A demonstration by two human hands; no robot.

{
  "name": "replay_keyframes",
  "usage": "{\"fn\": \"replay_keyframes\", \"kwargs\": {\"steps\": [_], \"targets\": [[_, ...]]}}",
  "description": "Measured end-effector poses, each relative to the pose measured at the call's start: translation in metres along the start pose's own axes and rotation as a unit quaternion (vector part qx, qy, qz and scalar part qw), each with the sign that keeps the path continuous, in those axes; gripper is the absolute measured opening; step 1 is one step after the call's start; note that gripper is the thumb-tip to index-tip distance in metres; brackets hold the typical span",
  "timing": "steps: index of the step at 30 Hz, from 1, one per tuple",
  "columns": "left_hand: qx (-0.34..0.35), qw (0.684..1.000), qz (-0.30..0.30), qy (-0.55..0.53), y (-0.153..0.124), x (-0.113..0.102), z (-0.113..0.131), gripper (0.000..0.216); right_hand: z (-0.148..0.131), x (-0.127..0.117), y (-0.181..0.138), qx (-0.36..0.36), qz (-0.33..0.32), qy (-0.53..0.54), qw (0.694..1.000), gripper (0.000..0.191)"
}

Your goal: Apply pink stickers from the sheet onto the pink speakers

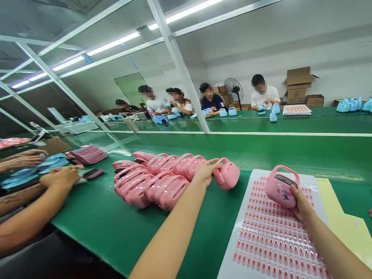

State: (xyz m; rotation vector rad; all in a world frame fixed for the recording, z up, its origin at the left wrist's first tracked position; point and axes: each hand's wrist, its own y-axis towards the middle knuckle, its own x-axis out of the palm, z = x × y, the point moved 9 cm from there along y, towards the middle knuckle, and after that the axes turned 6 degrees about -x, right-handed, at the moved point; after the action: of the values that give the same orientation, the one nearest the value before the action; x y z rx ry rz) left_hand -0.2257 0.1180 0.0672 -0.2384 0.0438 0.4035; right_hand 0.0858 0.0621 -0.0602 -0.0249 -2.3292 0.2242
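Observation:
My left hand [205, 173] reaches forward and grips a plain pink handled plastic case [227, 174] by its handle side, at the end of the rows. In my right hand [302, 203] is a pink handled case with a printed picture [281, 190] and a dark glossy top panel, held tilted above the sticker sheet [247, 232]. That white sheet carries rows of small oval pink stickers. Left of my left hand stand several glossy pink cases [165, 190] in two close rows, handles up.
Yellow backing paper [353, 232] lies under the sheet's right side. At the left, a neighbour's hands [61, 176] are near blue pieces [52, 162] and a stack of pink pieces [90, 154]. Across the green table [221, 242], beyond a white frame post [186, 73], several people handle blue cases [223, 112].

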Motion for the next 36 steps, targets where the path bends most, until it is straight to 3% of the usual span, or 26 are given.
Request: {"fn": "replay_keyframes", "kwargs": {"steps": [3,7,11,15,19,22,25,27,32,36], "targets": [[-0.013,0.994,-0.054,-0.091,-0.023,0.029,-0.004,0.027,-0.006,0.000,-0.001,-0.033,0.014,-0.013,0.999,0.059],[-0.033,0.979,-0.089,-0.181,-0.044,0.059,-0.011,0.022,-0.023,0.000,-0.003,-0.144,0.013,-0.069,0.987,0.057],[-0.057,0.966,-0.110,-0.226,-0.059,0.080,-0.026,0.018,-0.037,-0.009,-0.007,-0.217,0.061,-0.182,0.957,0.057],[-0.053,0.960,-0.146,-0.232,-0.074,0.095,-0.039,0.025,-0.045,-0.006,-0.014,-0.240,0.076,-0.291,0.923,0.056],[-0.032,0.971,-0.153,-0.181,-0.071,0.082,-0.047,0.042,-0.046,0.000,-0.018,-0.229,0.071,-0.337,0.910,0.060],[0.065,0.993,-0.060,-0.075,-0.052,0.040,-0.045,0.057,-0.044,0.001,-0.017,-0.222,0.066,-0.344,0.910,0.062],[0.116,0.992,0.014,-0.057,-0.031,0.007,-0.054,0.072,-0.043,0.000,-0.017,-0.223,0.060,-0.334,0.914,0.061],[0.118,0.991,-0.010,-0.056,-0.021,0.009,-0.066,0.079,-0.044,0.000,-0.016,-0.226,0.060,-0.326,0.916,0.060],[0.112,0.982,-0.150,-0.040,-0.018,0.048,-0.081,0.081,-0.046,0.000,-0.017,-0.237,0.067,-0.313,0.917,0.053],[0.113,0.978,-0.171,-0.026,-0.019,0.059,-0.083,0.083,-0.045,-0.004,-0.016,-0.232,0.071,-0.294,0.924,0.056]]}}
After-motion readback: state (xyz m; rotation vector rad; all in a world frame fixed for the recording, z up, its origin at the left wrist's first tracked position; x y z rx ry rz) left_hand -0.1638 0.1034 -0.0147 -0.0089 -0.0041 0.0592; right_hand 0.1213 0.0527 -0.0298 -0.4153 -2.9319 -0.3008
